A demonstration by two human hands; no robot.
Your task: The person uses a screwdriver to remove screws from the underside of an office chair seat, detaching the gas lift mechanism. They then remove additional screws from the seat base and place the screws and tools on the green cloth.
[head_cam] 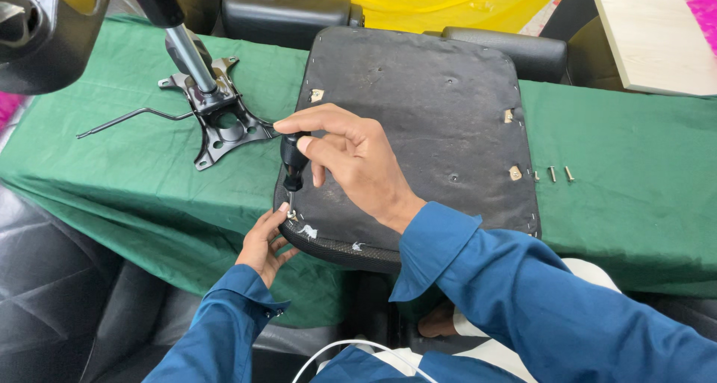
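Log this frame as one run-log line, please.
right hand: grips black screwdriver, tip at near-left corner of upturned seat pan | left hand: steadies that corner | loose screws on green cloth

no packages, labels, signs or screens show anywhere in this view — nothing boxed, wrapped, printed or lit — on the table or around it.
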